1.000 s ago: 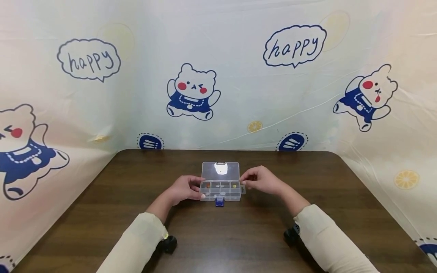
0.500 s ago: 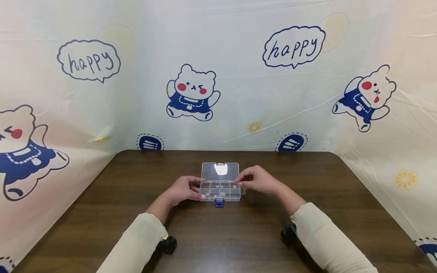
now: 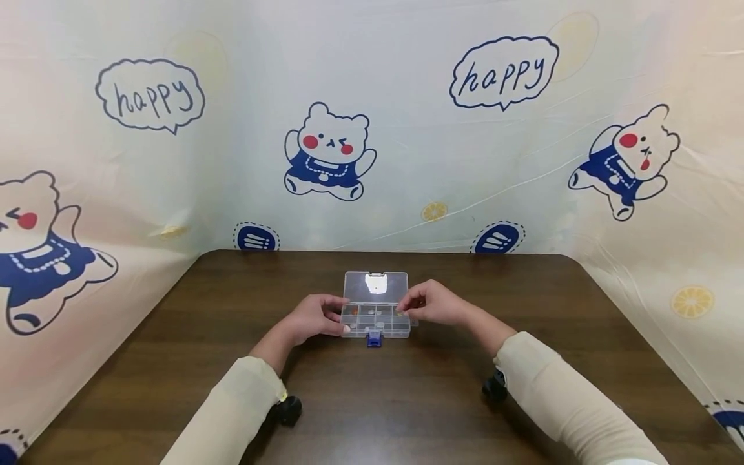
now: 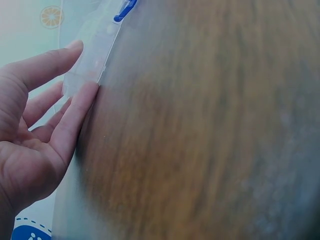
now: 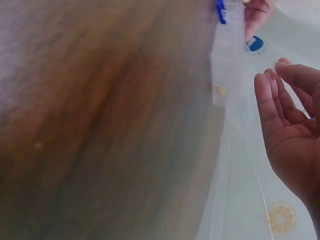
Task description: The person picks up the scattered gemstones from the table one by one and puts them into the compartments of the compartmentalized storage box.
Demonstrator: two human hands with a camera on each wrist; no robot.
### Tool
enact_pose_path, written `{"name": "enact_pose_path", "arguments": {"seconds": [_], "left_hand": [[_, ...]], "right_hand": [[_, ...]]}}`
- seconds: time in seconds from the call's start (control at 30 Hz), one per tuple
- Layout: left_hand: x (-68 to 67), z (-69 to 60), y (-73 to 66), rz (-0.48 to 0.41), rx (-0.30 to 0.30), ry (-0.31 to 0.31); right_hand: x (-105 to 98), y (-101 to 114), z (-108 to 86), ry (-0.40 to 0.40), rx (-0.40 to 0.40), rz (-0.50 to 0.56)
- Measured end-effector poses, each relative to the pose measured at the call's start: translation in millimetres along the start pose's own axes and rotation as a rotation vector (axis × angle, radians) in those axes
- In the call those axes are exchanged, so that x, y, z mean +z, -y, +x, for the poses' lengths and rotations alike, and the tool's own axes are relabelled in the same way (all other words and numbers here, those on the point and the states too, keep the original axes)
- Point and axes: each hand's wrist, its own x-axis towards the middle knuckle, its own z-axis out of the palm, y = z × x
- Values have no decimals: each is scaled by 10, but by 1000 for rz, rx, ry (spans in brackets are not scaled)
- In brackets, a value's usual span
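A clear plastic compartment box (image 3: 367, 318) lies on the table with its lid (image 3: 375, 288) raised at the back and a blue latch (image 3: 374, 339) at the front. Its compartments hold several small pieces, among them an orange one (image 3: 354, 312) and a yellow one (image 5: 220, 90). My left hand (image 3: 314, 318) grips the box's left end, thumb at the front and fingers behind. Over the back right compartment is my right hand (image 3: 437, 302), thumb and fingertips close together beside the yellow piece. Whether anything sits between those fingertips cannot be told.
The brown wooden table (image 3: 372, 400) runs back to a printed cloth (image 3: 407, 142) that hangs behind and at both sides. Dark wrist devices (image 3: 289, 411) sit under both cuffs. A clear hanging tab (image 3: 414, 322) projects from the box's right end.
My right hand has moved left from the box's right edge to above the back right compartment. The left hand keeps its grip, and the box stays in place.
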Motion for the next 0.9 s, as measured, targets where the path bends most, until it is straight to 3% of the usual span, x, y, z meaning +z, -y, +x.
{"name": "enact_pose_path", "arguments": {"seconds": [0.33,0.9], "left_hand": [[53,-32,-4,-2,1,12],[73,-22,38,-12,-3,-1]], "right_hand": [[82,-135,-50,54,38,-79],[112,-133,-130,17,62,-91]]}}
